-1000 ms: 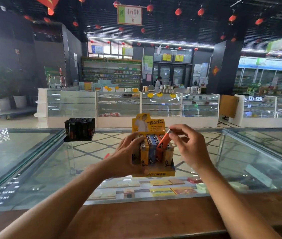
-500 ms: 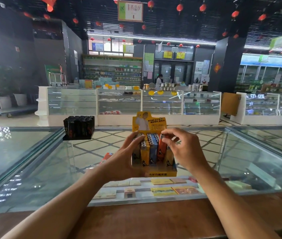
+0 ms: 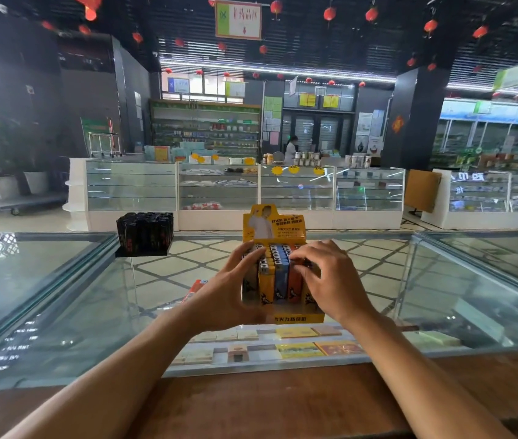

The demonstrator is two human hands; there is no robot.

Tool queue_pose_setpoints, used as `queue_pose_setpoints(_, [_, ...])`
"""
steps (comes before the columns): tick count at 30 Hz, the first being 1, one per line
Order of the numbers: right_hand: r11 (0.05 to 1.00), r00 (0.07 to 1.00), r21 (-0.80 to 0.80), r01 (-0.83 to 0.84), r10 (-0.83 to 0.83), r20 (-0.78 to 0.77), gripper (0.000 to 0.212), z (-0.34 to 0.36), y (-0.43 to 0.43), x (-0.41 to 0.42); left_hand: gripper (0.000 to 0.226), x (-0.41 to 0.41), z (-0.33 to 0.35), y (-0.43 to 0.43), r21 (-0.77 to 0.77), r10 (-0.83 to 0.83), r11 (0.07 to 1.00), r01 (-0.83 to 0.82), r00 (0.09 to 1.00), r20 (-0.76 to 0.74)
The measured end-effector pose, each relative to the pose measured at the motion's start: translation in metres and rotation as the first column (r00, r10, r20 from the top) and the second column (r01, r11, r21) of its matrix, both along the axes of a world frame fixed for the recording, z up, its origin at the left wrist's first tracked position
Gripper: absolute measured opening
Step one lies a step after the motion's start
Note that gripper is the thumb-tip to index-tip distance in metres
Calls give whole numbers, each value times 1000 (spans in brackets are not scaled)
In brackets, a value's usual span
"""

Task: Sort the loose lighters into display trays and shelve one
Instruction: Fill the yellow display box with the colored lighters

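A: Where is the tray?
B: The tray (image 3: pixel 283 319), yellow, stands upright mid-worktop (image 3: pixel 61 299) on the glass, card back raised. Lighters (image 3: pixel 278 280) stand in rows inside it: yellow, blue, orange.
A: And the grips?
B: The left grip (image 3: pixel 229 293) clasps the tray's left side, fingers curled round it. The right grip (image 3: pixel 327 280) curls over the right rows, fingertips on lighter tops, thumb against an orange one.
A: Anything else?
B: The black tray (image 3: pixel 144 232) sits far left, well apart. A loose lighter (image 3: pixel 196 288), orange, lies just left of the left grip.
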State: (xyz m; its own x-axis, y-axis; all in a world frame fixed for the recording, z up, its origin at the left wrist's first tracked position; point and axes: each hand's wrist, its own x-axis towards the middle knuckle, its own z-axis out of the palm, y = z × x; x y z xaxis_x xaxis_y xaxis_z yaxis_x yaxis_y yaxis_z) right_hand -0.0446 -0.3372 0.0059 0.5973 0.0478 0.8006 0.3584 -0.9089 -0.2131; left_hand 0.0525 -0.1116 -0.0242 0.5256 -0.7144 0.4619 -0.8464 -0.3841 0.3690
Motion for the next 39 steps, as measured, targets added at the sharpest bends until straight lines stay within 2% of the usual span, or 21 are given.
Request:
queue_pose_setpoints(6, [1000,1000,-21,18,-19,-20,25,-3,0,1,124,0,0,-1,5,27,1000,-27,1000,14])
queue_pose_setpoints(10, [1000,1000,-27,5,-5,-8,15,-5,0,2,128,-1,-1,0,-1,-23,1000,23,1000,6])
queue_pose_setpoints(14, [999,996,-44,28,-32,-82,35,-8,1,1,123,-4,6,16,-19,-33,999,31,994,-103])
queue_pose_setpoints(16, [996,990,-80,29,-40,-138,46,-11,2,1,106,-4,10,26,4,76,997,-76,989,-130])
queue_pose_setpoints(17, [995,986,-101,28,-44,-162,50,-12,4,1,95,-4,11,29,63,185,982,-179,977,-106])
queue_pose_setpoints(19, [990,978,-140,28,-56,-201,57,-13,6,1,75,-4,9,32,196,407,899,-392,912,-44])
queue_pose_setpoints(21, [988,972,-155,24,-59,-228,61,-13,8,0,62,-3,5,30,266,488,848,-459,871,-55])
queue_pose_setpoints(23, [989,968,-144,19,-54,-243,62,-12,9,-1,60,-5,3,26,321,503,828,-460,862,-64])
queue_pose_setpoints(27, [990,969,-137,22,-55,-242,63,-12,10,-2,54,-4,1,20,373,499,801,-468,866,14])
queue_pose_setpoints(31, [991,969,-130,21,-52,-241,63,-11,11,-2,46,-1,3,21,318,478,838,-444,878,-34])
queue_pose_setpoints(36, [991,970,-134,20,-52,-239,63,-11,10,-2,38,-1,7,29,229,430,876,-425,902,30])
queue_pose_setpoints(39, [990,969,-138,23,-56,-240,63,-11,9,-1,43,0,6,32,198,393,897,-395,918,48])
